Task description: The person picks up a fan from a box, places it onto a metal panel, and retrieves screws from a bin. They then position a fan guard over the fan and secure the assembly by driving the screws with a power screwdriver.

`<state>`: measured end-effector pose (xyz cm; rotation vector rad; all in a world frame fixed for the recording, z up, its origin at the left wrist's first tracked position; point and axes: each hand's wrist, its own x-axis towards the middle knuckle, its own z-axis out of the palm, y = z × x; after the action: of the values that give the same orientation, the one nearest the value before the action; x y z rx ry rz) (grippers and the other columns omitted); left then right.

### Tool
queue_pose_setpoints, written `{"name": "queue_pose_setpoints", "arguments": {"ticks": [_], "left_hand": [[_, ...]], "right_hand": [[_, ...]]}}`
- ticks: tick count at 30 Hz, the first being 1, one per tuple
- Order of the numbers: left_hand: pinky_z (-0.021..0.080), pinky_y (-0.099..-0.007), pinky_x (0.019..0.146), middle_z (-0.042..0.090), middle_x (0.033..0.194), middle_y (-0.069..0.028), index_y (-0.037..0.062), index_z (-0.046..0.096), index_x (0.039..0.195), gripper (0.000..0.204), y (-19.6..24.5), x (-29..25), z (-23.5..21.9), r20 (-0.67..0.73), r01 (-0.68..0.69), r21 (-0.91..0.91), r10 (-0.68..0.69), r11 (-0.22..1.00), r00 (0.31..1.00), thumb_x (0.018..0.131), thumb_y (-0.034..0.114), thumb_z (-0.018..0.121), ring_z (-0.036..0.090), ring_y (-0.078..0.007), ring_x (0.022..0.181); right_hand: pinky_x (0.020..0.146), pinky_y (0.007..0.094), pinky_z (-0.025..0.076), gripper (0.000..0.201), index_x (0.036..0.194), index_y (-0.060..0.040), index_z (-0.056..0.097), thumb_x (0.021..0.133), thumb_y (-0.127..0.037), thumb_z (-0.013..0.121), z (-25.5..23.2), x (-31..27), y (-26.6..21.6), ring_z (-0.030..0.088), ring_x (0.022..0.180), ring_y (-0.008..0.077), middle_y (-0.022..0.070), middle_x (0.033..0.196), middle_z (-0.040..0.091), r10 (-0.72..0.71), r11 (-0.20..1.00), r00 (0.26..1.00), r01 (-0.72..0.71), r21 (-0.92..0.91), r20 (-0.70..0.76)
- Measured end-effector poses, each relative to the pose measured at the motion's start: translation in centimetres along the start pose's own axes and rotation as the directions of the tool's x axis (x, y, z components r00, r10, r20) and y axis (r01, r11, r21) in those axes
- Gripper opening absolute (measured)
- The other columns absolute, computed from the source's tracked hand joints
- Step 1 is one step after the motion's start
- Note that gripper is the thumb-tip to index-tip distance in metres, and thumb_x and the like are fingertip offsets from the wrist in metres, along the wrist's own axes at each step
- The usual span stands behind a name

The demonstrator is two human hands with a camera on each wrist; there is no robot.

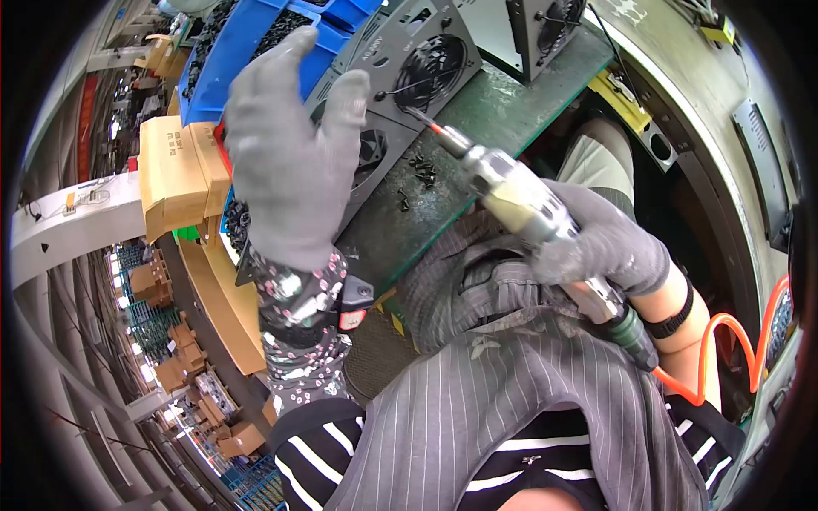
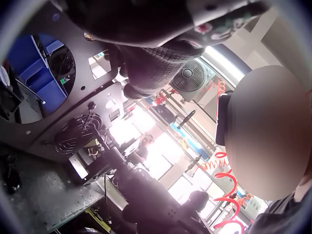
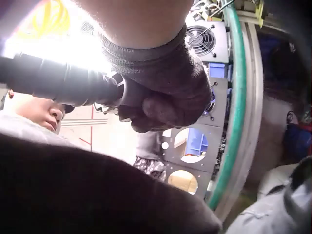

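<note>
Head view: green bench (image 1: 503, 102), R hand (image 1: 601, 243) grips screwdriver (image 1: 511, 192), L hand (image 1: 290, 162) spread, empty.

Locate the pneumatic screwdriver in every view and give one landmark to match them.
Head: pneumatic screwdriver right of centre, gripped by the right hand, bit toward the screws.
Left wrist: not in it.
Right wrist: dark barrel at left, in the gloved fist.
Shared landmark: grey fan panel.
</note>
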<state>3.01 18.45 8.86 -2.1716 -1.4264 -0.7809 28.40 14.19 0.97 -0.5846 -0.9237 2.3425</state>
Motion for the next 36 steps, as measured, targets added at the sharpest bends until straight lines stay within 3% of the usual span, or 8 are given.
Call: {"name": "queue_pose_setpoints", "arguments": {"ticks": [4,8,17,26,27,28,30,36], "left_hand": [[0.05,-0.0228,0.068,0.069,0.092,-0.0092,-0.0002,0.067,0.108,0.026,3.2,-4.5,-2.2,0.22,0.402,-0.205,-0.358,0.893,0.907,0.084,0.01,0.07,0.062,-0.0087,0.077],[0.051,-0.0238,0.063,0.071,0.078,-0.0069,0.0011,0.071,0.099,0.021,3.9,-8.8,0.0,0.418,0.627,-0.059,-0.551,0.777,0.722,0.082,0.013,0.072,0.064,-0.0077,0.068],[0.051,-0.039,0.069,0.069,0.087,-0.0097,0.0227,0.07,0.107,0.023,4.0,-9.1,3.0,0.539,0.427,0.326,-0.537,0.844,0.649,0.087,0.027,0.061,0.066,-0.0284,0.081],[0.052,-0.0404,0.065,0.069,0.082,-0.0097,0.0168,0.07,0.1,0.017,3.6,-10.1,3.1,0.307,0.527,0.019,-0.507,0.849,0.806,0.086,0.023,0.065,0.067,-0.0292,0.072],[0.052,-0.0336,0.066,0.071,0.083,-0.0072,0.0099,0.07,0.098,0.017,3.4,-9.8,2.8,0.313,0.64,-0.155,-0.577,0.753,0.755,0.086,0.022,0.066,0.067,-0.0221,0.069],[0.047,-0.0241,0.059,0.066,0.075,-0.0012,0.0031,0.068,0.099,0.021,3.6,-9.6,2.0,0.517,0.866,-0.357,-0.698,0.35,0.495,0.089,0.021,0.065,0.058,-0.0096,0.062],[0.035,-0.0168,0.05,0.054,0.069,0.0052,-0.0006,0.066,0.1,0.023,3.9,-8.1,0.2,0.694,0.895,-0.446,-0.632,-0.002,0.344,0.092,0.02,0.062,0.044,-0.001,0.056],[0.02,-0.0178,0.043,0.043,0.058,0.008,0.0006,0.064,0.102,0.022,3.5,-8.6,-0.3,0.836,0.852,-0.456,-0.453,-0.257,0.311,0.093,0.019,0.058,0.033,-0.0002,0.048]], "right_hand": [[0.074,0.0244,0.048,0.062,0.121,0.0037,0.051,0.075,-0.025,0.079,-3.4,-1.4,0.8,0.055,0.082,0.0095,0.0033,0.094,0.059,0.192,0.947,0.975,-0.215,-0.239,-0.115],[0.079,0.0267,0.046,0.064,0.121,0.0015,0.052,0.071,-0.027,0.081,-4.8,-1.5,2.4,0.054,0.086,0.0112,0.0031,0.094,0.059,0.142,0.906,0.969,-0.209,-0.369,-0.2],[0.082,0.0276,0.046,0.065,0.119,0.0011,0.054,0.069,-0.029,0.082,-4.5,-1.4,2.8,0.054,0.087,0.0116,0.003,0.095,0.06,0.144,0.895,0.97,-0.213,-0.392,-0.199],[0.078,0.0267,0.047,0.064,0.117,0.0012,0.054,0.068,-0.027,0.084,-4.7,-1.3,3.2,0.055,0.084,0.0106,0.0034,0.093,0.061,0.099,0.916,0.989,-0.134,-0.378,-0.109],[0.078,0.0267,0.047,0.064,0.117,0.0012,0.054,0.068,-0.027,0.084,-4.3,-1.4,3.0,0.055,0.084,0.0106,0.0034,0.093,0.061,0.099,0.917,0.989,-0.133,-0.376,-0.109],[0.076,0.0257,0.048,0.064,0.116,0.0007,0.053,0.067,-0.025,0.085,-3.8,-1.6,2.5,0.056,0.082,0.0097,0.0031,0.092,0.061,0.15,0.954,0.988,-0.157,-0.257,-0.043],[0.074,0.0246,0.049,0.064,0.116,0.0003,0.053,0.066,-0.023,0.086,-3.0,-1.8,1.5,0.057,0.08,0.0089,0.0029,0.09,0.061,0.192,0.973,0.981,-0.186,-0.135,0.029],[0.071,0.0257,0.05,0.063,0.114,0.0,0.054,0.066,-0.026,0.086,-1.9,-1.6,0.8,0.058,0.079,0.0104,0.0033,0.089,0.061,0.199,0.932,0.962,-0.128,-0.338,0.184]]}}
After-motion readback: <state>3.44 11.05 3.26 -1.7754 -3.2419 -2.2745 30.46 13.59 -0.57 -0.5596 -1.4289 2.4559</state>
